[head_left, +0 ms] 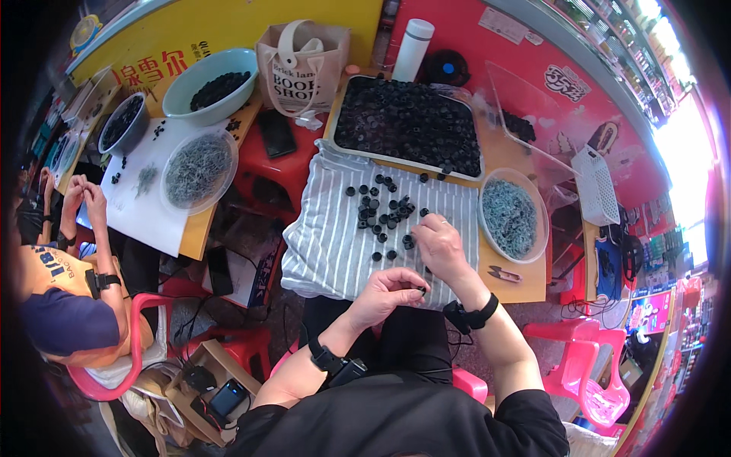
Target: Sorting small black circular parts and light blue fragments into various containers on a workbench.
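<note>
Head view: your left hand pinches a small dark piece at its fingertips, by the near edge of the striped cloth. Your right hand is curled, fingertips down beside a black cap; whether it grips that cap cannot be told. Loose black caps lie ahead of your hands. Findings: the fingertip hold is slight, so a slip could drop the piece into your lap. A tug on the cloth could scatter the caps. Snips right of your right hand could catch a careless forearm.
</note>
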Tool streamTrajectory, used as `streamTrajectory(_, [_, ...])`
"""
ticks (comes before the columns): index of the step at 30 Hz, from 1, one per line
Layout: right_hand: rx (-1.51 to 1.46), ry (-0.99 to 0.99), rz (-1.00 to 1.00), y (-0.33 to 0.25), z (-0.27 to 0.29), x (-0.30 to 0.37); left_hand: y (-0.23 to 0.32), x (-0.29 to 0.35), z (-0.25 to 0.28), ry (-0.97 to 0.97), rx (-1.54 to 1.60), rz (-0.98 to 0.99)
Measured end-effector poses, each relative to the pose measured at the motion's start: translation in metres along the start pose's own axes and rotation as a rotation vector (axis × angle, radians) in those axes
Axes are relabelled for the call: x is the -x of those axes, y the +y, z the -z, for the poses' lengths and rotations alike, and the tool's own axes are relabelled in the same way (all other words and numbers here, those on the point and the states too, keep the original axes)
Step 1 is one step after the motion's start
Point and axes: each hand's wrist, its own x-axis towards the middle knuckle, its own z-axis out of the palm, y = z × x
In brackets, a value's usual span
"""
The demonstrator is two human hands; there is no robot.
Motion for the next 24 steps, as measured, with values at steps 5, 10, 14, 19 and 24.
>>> streamTrajectory(5, [-0.042,0.012,0.046,0.008,-0.002,0.005,-0.005,-0.002,0.000,0.003,0.006,0.012])
streamTrajectory(10, [-0.213,-0.021,-0.199,-0.010,0.048,0.015,-0.005,0.001,0.004,0.028,0.035,-0.022])
streamTrajectory(14, [-0.025,-0.252,-0.201,-0.011,0.068,0.046,0.001,-0.001,-0.003,0.025,0.019,-0.039])
streamTrajectory(19, [-0.152,-0.070,-0.299,-0.004,0.051,0.076,0.001,-0.003,-0.001,0.052,0.052,-0.049])
streamTrajectory(24, [-0.379,0.141,-0.470,-0.004,0.042,0.095,-0.001,-0.004,0.000,0.084,0.054,-0.045])
